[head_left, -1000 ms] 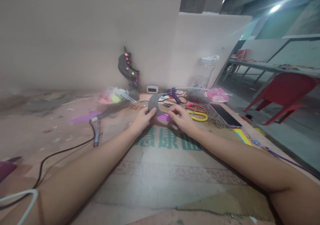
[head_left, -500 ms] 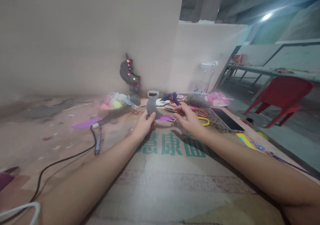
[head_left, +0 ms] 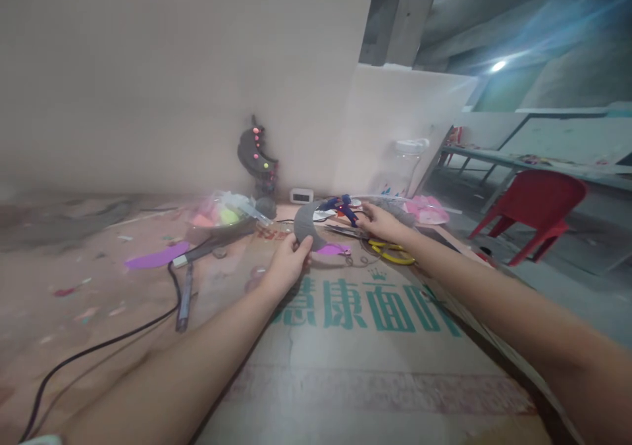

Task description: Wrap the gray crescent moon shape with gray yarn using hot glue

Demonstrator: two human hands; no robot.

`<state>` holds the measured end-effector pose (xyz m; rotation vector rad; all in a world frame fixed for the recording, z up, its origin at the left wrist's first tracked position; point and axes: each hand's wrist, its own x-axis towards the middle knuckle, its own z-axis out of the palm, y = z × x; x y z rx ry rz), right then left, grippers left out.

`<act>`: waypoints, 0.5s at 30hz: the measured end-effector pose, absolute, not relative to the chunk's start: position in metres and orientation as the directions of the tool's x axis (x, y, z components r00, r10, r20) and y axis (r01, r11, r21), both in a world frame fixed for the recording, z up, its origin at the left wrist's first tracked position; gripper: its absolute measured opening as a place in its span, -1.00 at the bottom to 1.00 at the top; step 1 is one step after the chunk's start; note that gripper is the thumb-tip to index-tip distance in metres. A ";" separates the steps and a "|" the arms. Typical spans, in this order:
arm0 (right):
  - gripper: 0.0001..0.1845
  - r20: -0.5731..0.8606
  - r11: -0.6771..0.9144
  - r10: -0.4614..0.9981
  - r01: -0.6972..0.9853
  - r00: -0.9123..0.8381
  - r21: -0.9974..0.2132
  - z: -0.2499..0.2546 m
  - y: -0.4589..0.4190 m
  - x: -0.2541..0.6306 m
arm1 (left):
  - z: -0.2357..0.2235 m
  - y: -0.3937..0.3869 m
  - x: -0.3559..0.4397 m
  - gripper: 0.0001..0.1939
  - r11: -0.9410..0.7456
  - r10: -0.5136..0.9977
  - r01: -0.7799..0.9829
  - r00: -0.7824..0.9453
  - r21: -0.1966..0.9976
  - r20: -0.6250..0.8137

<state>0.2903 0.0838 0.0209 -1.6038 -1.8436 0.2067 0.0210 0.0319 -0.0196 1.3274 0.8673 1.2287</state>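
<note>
My left hand (head_left: 290, 261) pinches the lower part of a grey felt crescent (head_left: 306, 224) between thumb and fingers, holding it upright above the cardboard. My right hand (head_left: 380, 222) is at the handle of a dark blue hot glue gun (head_left: 348, 212), its fingers closed about the handle's end. A small red light shows on the gun. Scissors with yellow handles (head_left: 395, 255) lie just below my right hand. A purple scrap (head_left: 334, 249) lies under the crescent.
A decorated dark crescent (head_left: 254, 152) hangs at the wall above a small white clock (head_left: 301, 196). A bag of coloured pompoms (head_left: 222, 213) stands left, a clear bottle (head_left: 402, 168) right. A black cable (head_left: 106, 340) and a pen (head_left: 184, 300) lie left. A red chair (head_left: 538, 205) stands beyond.
My right hand has moved right and away from me, from beside the crescent to the glue gun's handle. My left hand still holds the crescent. The view has tilted and shifted slightly.
</note>
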 end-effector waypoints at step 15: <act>-0.79 0.206 0.039 0.974 0.827 0.094 -0.561 0.027 0.126 0.255 | -0.016 0.027 0.020 -0.53 -0.104 0.965 -0.123 0.226 0.987 0.130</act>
